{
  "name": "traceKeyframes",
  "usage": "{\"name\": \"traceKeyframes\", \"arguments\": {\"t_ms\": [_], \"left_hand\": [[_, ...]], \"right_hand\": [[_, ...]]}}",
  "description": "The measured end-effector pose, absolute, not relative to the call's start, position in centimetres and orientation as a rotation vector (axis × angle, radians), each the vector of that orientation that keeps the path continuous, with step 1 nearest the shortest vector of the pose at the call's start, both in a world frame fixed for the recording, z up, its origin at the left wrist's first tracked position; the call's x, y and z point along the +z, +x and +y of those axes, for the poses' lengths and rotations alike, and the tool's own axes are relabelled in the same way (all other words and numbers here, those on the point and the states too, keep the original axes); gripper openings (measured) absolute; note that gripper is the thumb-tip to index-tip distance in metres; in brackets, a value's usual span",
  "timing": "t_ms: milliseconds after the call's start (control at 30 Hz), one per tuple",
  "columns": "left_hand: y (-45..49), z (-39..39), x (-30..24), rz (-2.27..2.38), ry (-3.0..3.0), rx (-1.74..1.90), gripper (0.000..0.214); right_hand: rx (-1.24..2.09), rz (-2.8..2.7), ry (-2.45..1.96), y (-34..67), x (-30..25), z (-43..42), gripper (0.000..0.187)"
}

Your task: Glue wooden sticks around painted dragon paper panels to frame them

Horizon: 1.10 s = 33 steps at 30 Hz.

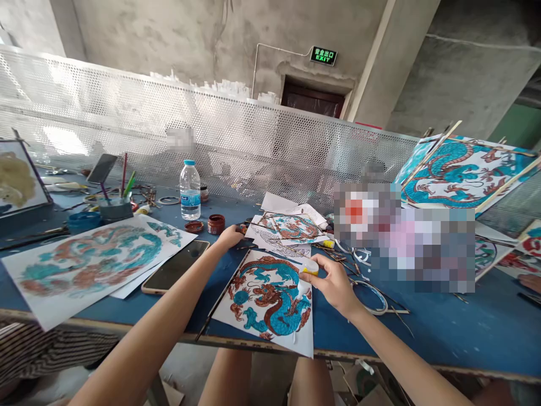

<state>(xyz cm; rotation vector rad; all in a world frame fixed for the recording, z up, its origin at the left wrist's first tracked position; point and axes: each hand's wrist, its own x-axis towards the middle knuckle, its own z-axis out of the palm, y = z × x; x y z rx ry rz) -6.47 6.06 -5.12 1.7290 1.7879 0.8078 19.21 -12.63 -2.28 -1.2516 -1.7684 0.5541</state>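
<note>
- Right hand (332,282) grips a yellow-labelled bottle (311,266), pale end up, long axis foreshortened, above a dragon painting (273,301) at the tabletop's (443,324) near edge.
- Left hand (230,237) extends farther in, its grip unclear.
- Beyond the blue surface, a perforated screen (236,129); an exit sign (323,55) glows.

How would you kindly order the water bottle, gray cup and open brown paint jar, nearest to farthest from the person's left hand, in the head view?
1. Brown paint jar: just left of the left hand.
2. Water bottle: farther left, behind the jar.
3. Gray cup: farthest left.
</note>
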Motion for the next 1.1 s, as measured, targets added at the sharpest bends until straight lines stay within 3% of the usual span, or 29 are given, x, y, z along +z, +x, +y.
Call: {"name": "traceKeyframes", "arguments": {"t_ms": [1100], "left_hand": [[-6.6,6.3,-5.4,1.773,1.714,0.817,0.019]], "right_hand": [[0.428,-1.769,-1.241,20.1,-2.9,-10.2,0.026]]}}
